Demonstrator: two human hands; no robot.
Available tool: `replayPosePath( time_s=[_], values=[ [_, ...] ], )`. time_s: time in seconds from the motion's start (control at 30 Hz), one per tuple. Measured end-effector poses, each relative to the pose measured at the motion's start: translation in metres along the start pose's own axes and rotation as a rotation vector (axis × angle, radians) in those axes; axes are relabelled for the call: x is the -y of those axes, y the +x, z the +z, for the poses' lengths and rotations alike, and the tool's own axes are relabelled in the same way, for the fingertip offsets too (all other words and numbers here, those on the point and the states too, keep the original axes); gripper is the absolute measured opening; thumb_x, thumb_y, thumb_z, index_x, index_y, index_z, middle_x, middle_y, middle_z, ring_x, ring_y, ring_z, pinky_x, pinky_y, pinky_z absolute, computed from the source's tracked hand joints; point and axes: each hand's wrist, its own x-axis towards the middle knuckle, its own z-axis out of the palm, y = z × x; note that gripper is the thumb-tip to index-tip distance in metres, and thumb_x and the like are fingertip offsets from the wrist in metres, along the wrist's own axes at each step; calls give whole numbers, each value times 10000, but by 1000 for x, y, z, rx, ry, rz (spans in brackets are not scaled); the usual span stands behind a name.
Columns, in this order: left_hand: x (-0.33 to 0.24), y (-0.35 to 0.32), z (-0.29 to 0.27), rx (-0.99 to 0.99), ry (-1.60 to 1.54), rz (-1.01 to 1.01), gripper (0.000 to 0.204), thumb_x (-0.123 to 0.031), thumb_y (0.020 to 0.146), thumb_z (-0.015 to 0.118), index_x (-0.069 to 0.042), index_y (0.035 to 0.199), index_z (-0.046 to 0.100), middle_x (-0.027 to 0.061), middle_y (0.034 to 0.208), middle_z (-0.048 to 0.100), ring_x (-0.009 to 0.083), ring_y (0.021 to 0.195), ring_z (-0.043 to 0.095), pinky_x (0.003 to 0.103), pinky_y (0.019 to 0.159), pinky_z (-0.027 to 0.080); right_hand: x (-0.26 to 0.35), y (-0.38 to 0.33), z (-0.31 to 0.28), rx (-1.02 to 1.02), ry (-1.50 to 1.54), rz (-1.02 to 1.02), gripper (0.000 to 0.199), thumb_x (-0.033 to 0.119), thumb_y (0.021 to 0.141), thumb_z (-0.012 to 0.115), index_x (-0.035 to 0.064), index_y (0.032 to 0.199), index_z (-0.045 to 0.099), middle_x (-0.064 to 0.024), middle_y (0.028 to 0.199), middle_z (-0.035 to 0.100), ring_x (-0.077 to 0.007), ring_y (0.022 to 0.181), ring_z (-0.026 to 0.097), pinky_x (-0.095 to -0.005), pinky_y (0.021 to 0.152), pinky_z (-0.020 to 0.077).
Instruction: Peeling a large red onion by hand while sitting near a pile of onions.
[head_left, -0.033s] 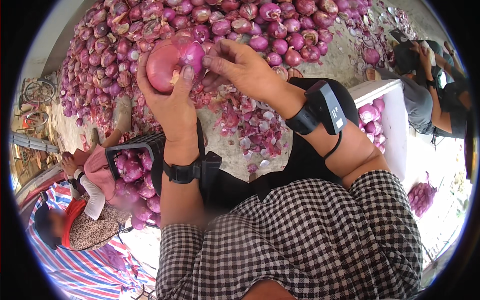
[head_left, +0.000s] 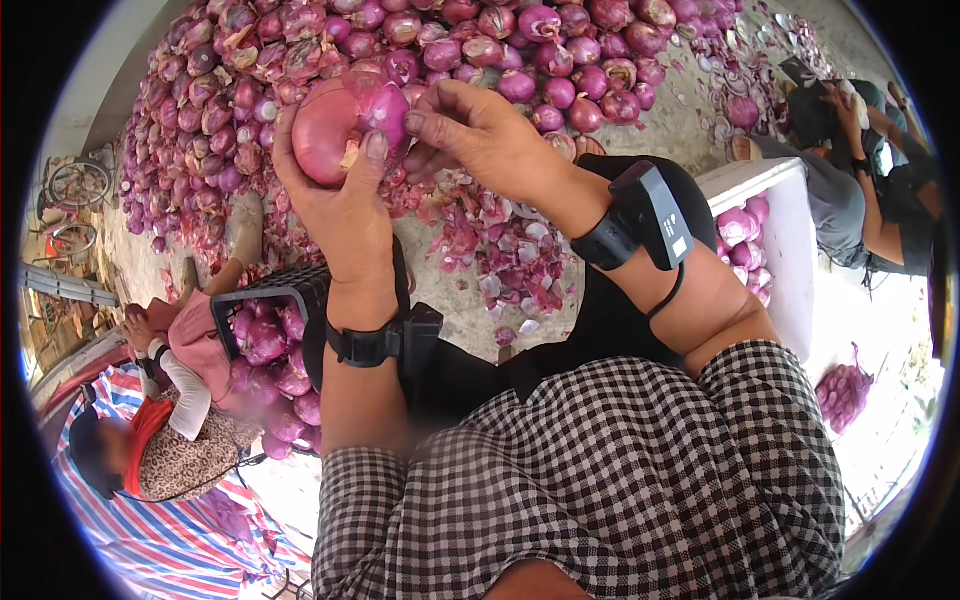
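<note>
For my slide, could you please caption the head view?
Left hand holds a large round red onion while the right hand picks at its skin, above a heap of red onions.

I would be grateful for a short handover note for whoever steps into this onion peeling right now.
Left hand: holds a big red onion, thumb on its side.
Right hand: fingertips at the onion's right side, pinching at loose skin.
Things: pile of red onions ahead; peeled skins on the ground below the hands; black crate of onions at lower left; white box of onions at right.
Done: onion partly skinned, some papery skin remains.
Left: the large pile ahead.
</note>
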Motion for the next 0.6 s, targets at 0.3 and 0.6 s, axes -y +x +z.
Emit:
replayPosePath(
  time_s=[0.3, 0.6],
  values=[
    [-1, -2, 3, 7, -129, -57, 713, -33, 735, 740, -17, 1336, 358, 118, 1238, 469, 199, 1118, 489, 309, 971, 419, 2, -1, -7, -1, -282, -66, 190, 148, 951, 505, -28, 1023, 520, -79, 845, 609, -145, 720, 631, -274, 646, 524],
    [2, 4, -2, 79, -468, -294, 564, -311, 812, 692, -43, 1260, 479, 94, 1229, 536, 233, 1134, 538, 415, 943, 482, 12, -4, -12, -95, -442, -34, 101, 28, 837, 577, 13, 810, 481, -22, 684, 521, -110, 654, 571, -262, 602, 491]
  ],
)
